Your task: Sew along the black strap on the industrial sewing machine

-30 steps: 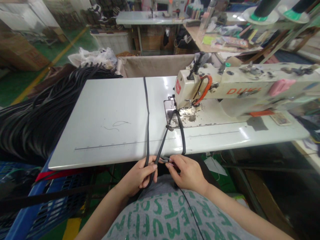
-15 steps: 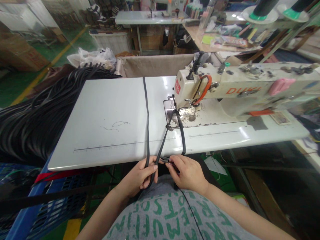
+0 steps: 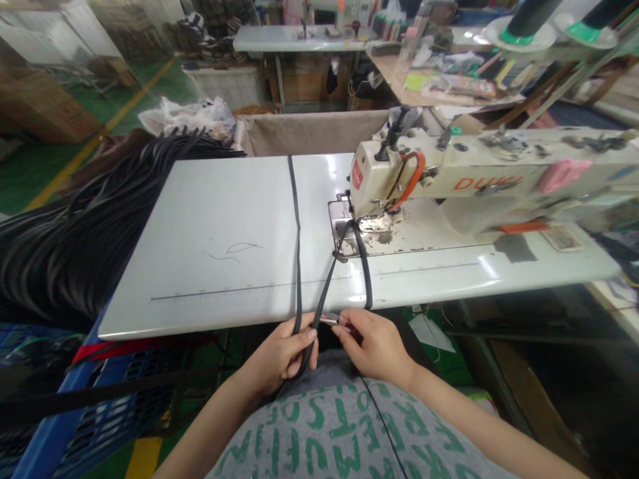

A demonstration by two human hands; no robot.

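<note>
Black straps (image 3: 298, 266) cross the white sewing table and come down over its front edge. My left hand (image 3: 285, 351) is closed around them just below that edge. Beside it, my right hand (image 3: 375, 342) pinches a small, thin item with a shiny part that spans the gap between both hands; it is too small to name. Another black strap (image 3: 366, 269) loops from under the needle area of the sewing machine (image 3: 384, 173) to the table edge above my right hand.
A thick bundle of black straps (image 3: 74, 226) hangs at the left, above a blue basket (image 3: 110, 412). Loose thread (image 3: 242, 249) lies on the tabletop (image 3: 200, 199). Behind the table stands a cloth-lined bin (image 3: 309, 133).
The thin item between my hands now shows a shiny part. Both hands have hardly moved, and the straps remain in my left hand.
</note>
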